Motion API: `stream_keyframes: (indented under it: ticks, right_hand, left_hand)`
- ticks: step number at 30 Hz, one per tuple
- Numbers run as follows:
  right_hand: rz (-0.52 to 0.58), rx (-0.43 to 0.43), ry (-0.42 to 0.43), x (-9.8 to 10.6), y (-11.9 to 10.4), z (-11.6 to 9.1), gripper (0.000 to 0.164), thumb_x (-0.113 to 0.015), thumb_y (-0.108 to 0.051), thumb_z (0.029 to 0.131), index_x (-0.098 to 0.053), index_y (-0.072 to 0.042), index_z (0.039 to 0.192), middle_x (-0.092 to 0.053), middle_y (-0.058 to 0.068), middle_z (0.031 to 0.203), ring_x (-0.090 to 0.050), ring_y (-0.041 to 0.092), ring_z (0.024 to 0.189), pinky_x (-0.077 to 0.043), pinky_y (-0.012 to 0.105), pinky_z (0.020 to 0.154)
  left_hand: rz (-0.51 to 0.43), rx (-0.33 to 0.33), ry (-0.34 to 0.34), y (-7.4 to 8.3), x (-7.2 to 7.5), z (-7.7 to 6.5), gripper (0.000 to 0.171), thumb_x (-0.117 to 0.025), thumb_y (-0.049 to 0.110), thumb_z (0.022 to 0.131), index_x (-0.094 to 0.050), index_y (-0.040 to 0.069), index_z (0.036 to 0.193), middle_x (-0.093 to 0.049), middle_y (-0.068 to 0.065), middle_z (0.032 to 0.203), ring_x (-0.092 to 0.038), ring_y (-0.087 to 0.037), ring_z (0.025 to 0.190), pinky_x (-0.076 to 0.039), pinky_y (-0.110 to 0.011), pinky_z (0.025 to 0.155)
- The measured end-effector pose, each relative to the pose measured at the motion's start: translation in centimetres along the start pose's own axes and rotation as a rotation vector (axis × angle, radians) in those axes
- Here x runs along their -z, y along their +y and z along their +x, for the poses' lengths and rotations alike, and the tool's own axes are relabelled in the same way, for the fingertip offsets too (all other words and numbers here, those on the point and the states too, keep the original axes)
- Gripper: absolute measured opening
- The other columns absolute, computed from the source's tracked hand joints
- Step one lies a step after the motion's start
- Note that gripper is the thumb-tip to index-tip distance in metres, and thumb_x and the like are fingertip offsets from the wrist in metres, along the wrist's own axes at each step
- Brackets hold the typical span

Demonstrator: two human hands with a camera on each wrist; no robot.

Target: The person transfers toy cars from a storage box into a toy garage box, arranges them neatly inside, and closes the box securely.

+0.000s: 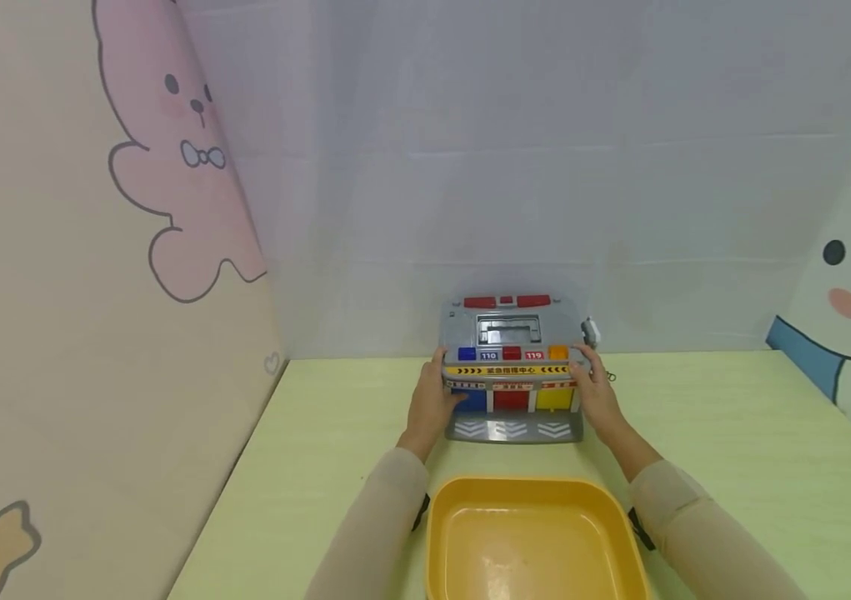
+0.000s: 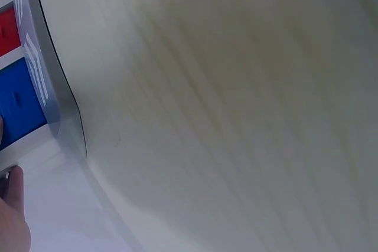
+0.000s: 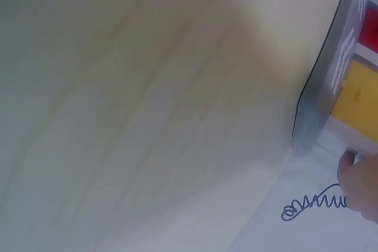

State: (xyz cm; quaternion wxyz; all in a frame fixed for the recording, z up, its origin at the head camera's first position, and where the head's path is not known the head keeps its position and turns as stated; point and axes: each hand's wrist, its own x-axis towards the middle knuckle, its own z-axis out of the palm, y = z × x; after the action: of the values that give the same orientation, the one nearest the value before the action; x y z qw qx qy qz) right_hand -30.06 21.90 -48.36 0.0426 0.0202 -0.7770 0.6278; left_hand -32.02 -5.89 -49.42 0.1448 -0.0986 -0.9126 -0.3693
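A grey toy rescue station (image 1: 511, 429) stands at the back of the table, its blue, red and yellow garage doors facing me. On its left side my left hand (image 1: 428, 408) grips the edge, thumb lying across the front by the blue door (image 2: 20, 98). My right hand (image 1: 599, 398) holds the opposite side, close to the yellow door (image 3: 357, 95). The station's base appears near the table surface in both wrist views. Most fingers are hidden behind the toy's sides.
A yellow tray (image 1: 523, 550) sits in front, between my forearms. Behind the toy rises a white cloth-like wall (image 1: 508, 167). A coiled dark cord (image 3: 316, 203) hangs beside the toy's right side. A patterned wall (image 1: 95, 350) borders the pale green table (image 1: 320, 467) on the left.
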Motion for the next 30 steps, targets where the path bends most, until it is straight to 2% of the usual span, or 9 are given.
stream_keyframes:
  ticks: [6,11,15,19,21,25,30]
  right_hand:
    - [0.006,0.009,-0.006,-0.3,0.0,0.0,0.058,-0.033,-0.041,0.106,-0.015,-0.013,0.154,-0.032,0.027,0.142,-0.038,0.039,0.120,-0.028,0.058,0.105]
    - [-0.028,-0.002,-0.008,-0.4,-0.1,0.0,0.061,-0.033,-0.045,0.106,-0.015,-0.014,0.155,-0.034,0.027,0.141,-0.040,0.040,0.119,-0.031,0.056,0.103]
    - [-0.128,0.022,-0.028,0.1,-0.4,-0.2,0.063,-0.031,-0.048,0.105,-0.012,-0.017,0.157,-0.031,0.029,0.147,-0.038,0.046,0.125,-0.028,0.063,0.104]
    - [-0.240,0.080,-0.064,1.1,-0.5,-0.4,0.063,-0.029,-0.045,0.106,-0.006,-0.016,0.158,-0.021,0.030,0.153,-0.032,0.051,0.130,-0.024,0.068,0.104]
    - [-0.266,0.107,-0.083,1.5,-0.5,-0.5,0.063,-0.029,-0.042,0.107,-0.004,-0.014,0.158,-0.019,0.030,0.153,-0.031,0.052,0.131,-0.023,0.069,0.105]
    - [-0.289,0.145,-0.106,1.7,-0.4,-0.9,0.062,-0.031,-0.038,0.108,-0.003,-0.013,0.158,-0.026,0.033,0.148,-0.035,0.052,0.128,-0.026,0.068,0.103]
    - [-0.353,0.170,-0.110,1.8,-0.3,-1.2,0.063,-0.032,-0.039,0.107,-0.003,-0.013,0.158,-0.019,0.033,0.152,-0.034,0.051,0.130,-0.028,0.069,0.102]
  left_hand:
    - [0.058,-0.025,0.035,-0.4,0.0,0.1,0.084,-0.083,0.013,0.078,-0.034,0.013,0.147,-0.054,-0.013,0.117,-0.057,-0.025,0.104,-0.049,-0.040,0.094]
    - [0.070,-0.004,0.008,-0.4,0.4,0.2,0.084,-0.082,0.012,0.079,-0.033,0.013,0.147,-0.054,-0.013,0.119,-0.058,-0.027,0.104,-0.050,-0.042,0.093]
    - [0.026,0.024,-0.031,0.0,0.9,0.2,0.084,-0.080,0.008,0.080,-0.031,0.013,0.149,-0.053,-0.016,0.127,-0.056,-0.030,0.114,-0.047,-0.045,0.098]
    - [-0.028,0.042,-0.078,0.3,1.3,0.1,0.085,-0.078,0.006,0.082,-0.030,0.013,0.151,-0.051,-0.017,0.135,-0.051,-0.032,0.122,-0.042,-0.047,0.102]
    - [-0.046,0.047,-0.092,0.3,1.5,-0.1,0.086,-0.078,0.006,0.082,-0.030,0.013,0.152,-0.051,-0.018,0.136,-0.053,-0.032,0.120,-0.043,-0.047,0.101]
    - [-0.061,0.051,-0.095,0.2,1.8,-0.4,0.087,-0.078,0.006,0.082,-0.029,0.011,0.153,-0.052,-0.018,0.134,-0.056,-0.031,0.114,-0.047,-0.046,0.097]
    - [-0.041,0.043,-0.097,0.1,2.1,-0.7,0.087,-0.078,0.007,0.083,-0.027,0.011,0.154,-0.052,-0.017,0.134,-0.057,-0.029,0.112,-0.048,-0.044,0.095]
